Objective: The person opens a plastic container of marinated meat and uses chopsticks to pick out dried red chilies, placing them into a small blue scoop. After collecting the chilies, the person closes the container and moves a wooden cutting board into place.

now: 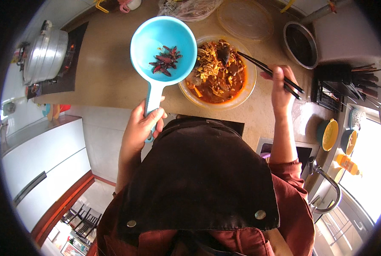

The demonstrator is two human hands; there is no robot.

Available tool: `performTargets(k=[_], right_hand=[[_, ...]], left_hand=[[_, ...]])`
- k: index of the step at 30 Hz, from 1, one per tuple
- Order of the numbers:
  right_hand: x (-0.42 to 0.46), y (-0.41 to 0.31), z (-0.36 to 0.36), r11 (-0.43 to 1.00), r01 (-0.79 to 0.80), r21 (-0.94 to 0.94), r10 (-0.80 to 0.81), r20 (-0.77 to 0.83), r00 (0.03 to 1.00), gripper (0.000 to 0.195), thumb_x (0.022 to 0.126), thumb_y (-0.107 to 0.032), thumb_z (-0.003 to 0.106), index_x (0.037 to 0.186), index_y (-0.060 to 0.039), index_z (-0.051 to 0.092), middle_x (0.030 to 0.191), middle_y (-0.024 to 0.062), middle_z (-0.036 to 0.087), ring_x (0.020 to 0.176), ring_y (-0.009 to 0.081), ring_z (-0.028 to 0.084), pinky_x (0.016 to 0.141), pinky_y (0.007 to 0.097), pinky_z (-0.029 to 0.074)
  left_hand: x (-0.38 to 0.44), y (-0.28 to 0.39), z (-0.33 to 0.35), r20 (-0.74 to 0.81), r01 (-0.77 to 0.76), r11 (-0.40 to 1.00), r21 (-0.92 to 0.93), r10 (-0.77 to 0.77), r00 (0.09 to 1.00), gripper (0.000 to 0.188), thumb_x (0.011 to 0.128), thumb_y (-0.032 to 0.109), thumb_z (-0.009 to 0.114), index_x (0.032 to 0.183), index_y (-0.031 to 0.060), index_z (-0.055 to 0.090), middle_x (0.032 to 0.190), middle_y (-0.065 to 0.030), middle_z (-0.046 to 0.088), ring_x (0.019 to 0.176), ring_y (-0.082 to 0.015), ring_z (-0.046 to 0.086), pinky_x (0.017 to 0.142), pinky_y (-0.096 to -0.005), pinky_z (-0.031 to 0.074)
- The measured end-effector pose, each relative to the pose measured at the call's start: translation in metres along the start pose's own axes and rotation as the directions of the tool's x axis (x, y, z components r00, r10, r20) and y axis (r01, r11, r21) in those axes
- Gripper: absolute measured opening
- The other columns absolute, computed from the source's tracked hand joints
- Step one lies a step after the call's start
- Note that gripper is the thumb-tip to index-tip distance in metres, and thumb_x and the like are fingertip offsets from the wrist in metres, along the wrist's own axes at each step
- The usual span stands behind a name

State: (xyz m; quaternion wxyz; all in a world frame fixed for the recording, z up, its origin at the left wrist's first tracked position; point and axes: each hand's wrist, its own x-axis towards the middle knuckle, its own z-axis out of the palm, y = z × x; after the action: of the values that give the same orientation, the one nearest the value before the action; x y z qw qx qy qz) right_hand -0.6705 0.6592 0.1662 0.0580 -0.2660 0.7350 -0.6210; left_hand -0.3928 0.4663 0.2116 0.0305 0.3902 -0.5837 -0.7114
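Note:
My left hand (145,120) is closed around the handle of a light blue plastic ladle (181,68), held over the left side of a large round dish. Dark red dried chili peppers (165,60) lie in its bowl. Between the fingers of my right hand (281,83) is a pair of black chopsticks (260,65), their tips near the upper right of the food. The dish (250,90) has a translucent rim and holds red, oily stew (221,89) with bean sprouts (208,65) and dark pieces. The ladle hides part of the dish's left edge.
A translucent round lid (244,19), a plastic bag (190,11) and a metal bowl (300,44) are at the back. An aluminium pot (46,54) stands on a stove at left. At right are a black utensil rack (329,86), a yellow-rimmed bowl (329,136) and a sink faucet (332,188).

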Motion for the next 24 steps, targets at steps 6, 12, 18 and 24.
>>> performTargets(k=[6, 12, 18, 24], right_hand=[[0.003, -0.053, -0.010, 0.991, 0.085, 0.108, -0.080, -0.053, 0.995, 0.034, 0.091, -0.027, 0.051, 0.085, 0.0044, 0.059, 0.075, 0.0084, 0.059, 0.064, 0.0187, 0.064, 0.062, 0.0258, 0.046], [0.012, -0.014, -0.002, 0.998, -0.029, -0.047, 0.031, 0.049, 0.998, 0.026, 0.089, -0.018, 0.056, 0.081, 0.0065, 0.060, 0.071, 0.0069, 0.054, 0.064, 0.0137, 0.062, 0.055, 0.0231, 0.046], [0.014, 0.014, 0.006, 0.994, -0.107, 0.026, 0.107, 0.006, 0.994, 0.026, 0.090, -0.020, 0.054, 0.081, 0.0050, 0.057, 0.071, 0.0062, 0.055, 0.065, 0.0160, 0.064, 0.056, 0.0244, 0.048], [0.008, -0.063, -0.010, 0.917, -0.114, 0.383, 0.126, -0.007, 0.992, 0.034, 0.091, -0.028, 0.051, 0.088, 0.0050, 0.059, 0.077, 0.0124, 0.060, 0.063, 0.0246, 0.065, 0.060, 0.0304, 0.054]], left_hand=[[0.000, 0.001, 0.001, 0.000, 0.017, 1.000, 0.007, -0.017, 1.000, 0.037, 0.088, 0.015, 0.052, 0.121, -0.0015, 0.044, 0.079, -0.0049, 0.053, 0.049, -0.0068, 0.046, 0.039, -0.0191, 0.032], [0.002, 0.003, 0.005, 0.032, 0.011, 1.000, 0.000, -0.011, 0.999, 0.038, 0.088, 0.015, 0.052, 0.121, -0.0020, 0.044, 0.079, -0.0043, 0.053, 0.049, -0.0065, 0.046, 0.039, -0.0191, 0.032], [-0.001, 0.004, 0.006, 0.006, 0.024, 0.999, 0.032, -0.024, 1.000, 0.038, 0.088, 0.015, 0.052, 0.121, -0.0028, 0.044, 0.079, -0.0041, 0.053, 0.050, -0.0063, 0.045, 0.040, -0.0189, 0.032], [-0.001, 0.004, 0.008, 0.032, 0.017, 0.999, 0.035, -0.018, 0.999, 0.037, 0.088, 0.015, 0.052, 0.121, -0.0006, 0.045, 0.079, -0.0041, 0.053, 0.051, -0.0063, 0.046, 0.041, -0.0192, 0.033]])
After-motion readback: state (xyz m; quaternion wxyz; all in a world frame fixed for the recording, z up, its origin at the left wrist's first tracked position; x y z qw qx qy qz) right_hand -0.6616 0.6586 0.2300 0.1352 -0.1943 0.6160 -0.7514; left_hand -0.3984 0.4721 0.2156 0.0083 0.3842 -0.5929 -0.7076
